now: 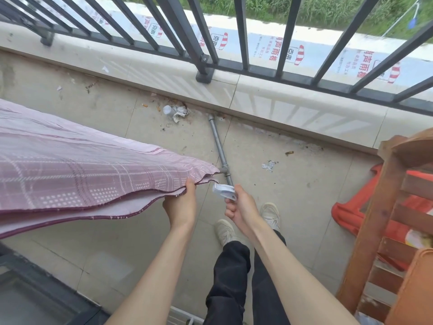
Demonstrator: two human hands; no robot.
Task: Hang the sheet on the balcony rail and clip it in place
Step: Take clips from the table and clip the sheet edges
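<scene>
Sheet (82, 170): pink-mauve, white grid checks and dotted squares, dark maroon stitched hem, paler underside; folded in layers, spread out to the left of both hands, above the floor. Left hand (181, 207) pinches its near corner edge, thumb on top. Right hand (241, 207), just beside, fingers curled round a white clip (223, 191). Balcony rail (203, 43), dark metal bars, stands well beyond the hands.

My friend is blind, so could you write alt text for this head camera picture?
On a balcony, a person's left hand grips the corner of a pink checked sheet while the right hand holds a white clip beside it. Dark railing stands ahead; litter dots the tiled floor.
</scene>
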